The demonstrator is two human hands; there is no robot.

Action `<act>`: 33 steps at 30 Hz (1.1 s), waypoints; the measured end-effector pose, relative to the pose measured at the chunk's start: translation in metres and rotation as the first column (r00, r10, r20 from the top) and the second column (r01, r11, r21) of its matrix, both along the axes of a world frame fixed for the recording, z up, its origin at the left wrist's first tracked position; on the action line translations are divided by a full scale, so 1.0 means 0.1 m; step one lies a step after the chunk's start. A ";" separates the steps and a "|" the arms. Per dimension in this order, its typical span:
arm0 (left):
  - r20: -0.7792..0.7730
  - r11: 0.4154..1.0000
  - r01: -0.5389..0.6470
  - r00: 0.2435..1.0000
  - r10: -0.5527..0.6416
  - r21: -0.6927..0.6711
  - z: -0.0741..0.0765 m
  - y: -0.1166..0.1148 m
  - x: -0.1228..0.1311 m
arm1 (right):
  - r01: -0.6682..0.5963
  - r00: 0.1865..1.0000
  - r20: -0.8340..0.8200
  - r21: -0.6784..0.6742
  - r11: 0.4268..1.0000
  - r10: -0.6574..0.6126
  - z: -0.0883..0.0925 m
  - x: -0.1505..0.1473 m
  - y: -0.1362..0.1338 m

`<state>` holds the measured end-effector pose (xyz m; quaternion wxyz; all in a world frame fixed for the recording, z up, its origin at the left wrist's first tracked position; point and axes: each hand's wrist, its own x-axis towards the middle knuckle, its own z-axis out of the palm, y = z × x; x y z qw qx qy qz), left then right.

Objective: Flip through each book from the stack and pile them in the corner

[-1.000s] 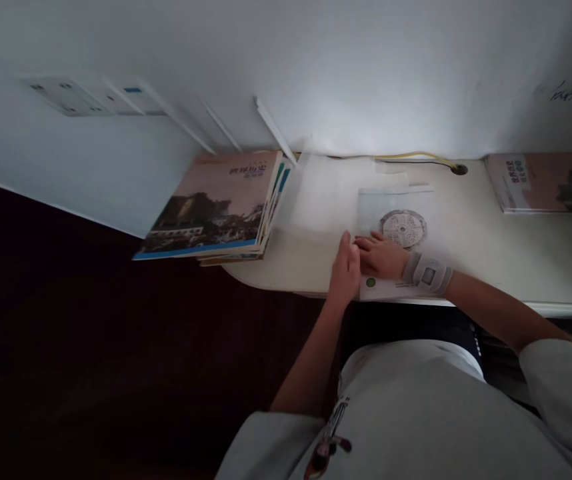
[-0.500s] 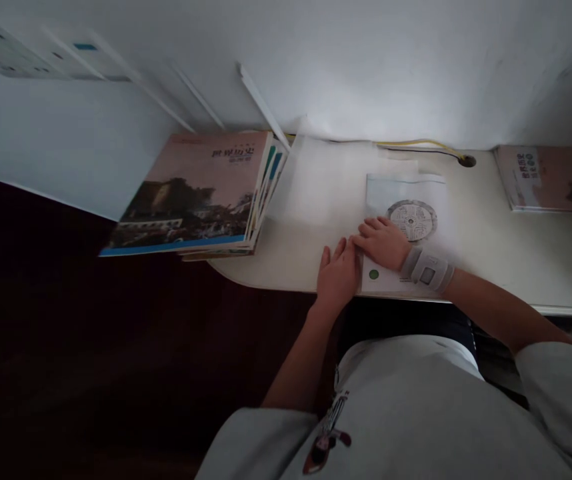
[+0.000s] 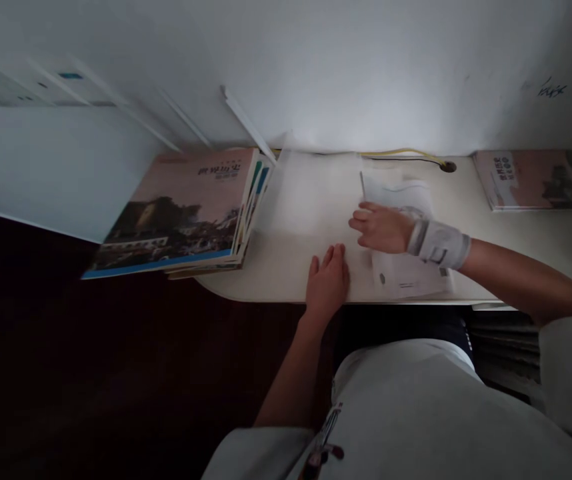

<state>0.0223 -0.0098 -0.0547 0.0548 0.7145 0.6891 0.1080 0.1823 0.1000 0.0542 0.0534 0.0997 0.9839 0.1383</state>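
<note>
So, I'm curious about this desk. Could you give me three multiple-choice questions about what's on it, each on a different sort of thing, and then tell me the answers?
1. Where is the stack of books compared with the left hand?
A. To the person's left of it, at the desk's curved end
B. Underneath it
C. On the floor behind it

2. What colour is the stripe along the lower edge of the top book's cover?
A. Red
B. Green
C. Blue

3. How is the left hand positioned?
A. Clenched around a pen
B. Palm down with its fingers spread
C. Raised high above the books

Answers:
1. A: the stack sits at the curved end of the desk, apart from the hand.
2. C: a blue band runs along the cover's lower edge.
3. B: the back of the hand faces up, with the fingers fanned out.
</note>
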 end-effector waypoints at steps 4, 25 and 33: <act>0.007 1.000 0.016 1.000 -0.016 0.006 -0.02 0.00 -0.02 | 0.241 0.944 -0.223 -0.037 0.970 -0.243 0.45 0.79 -0.06; -0.083 0.972 0.177 0.983 -0.165 0.155 0.23 0.12 0.23 | 0.705 0.465 -0.417 -0.359 0.611 -0.781 -1.00 3.35 -0.44; 0.189 0.884 0.454 0.864 -0.467 0.111 -0.04 0.60 1.57 | 0.695 0.037 -0.483 -0.617 0.370 -0.875 -1.14 3.21 -0.54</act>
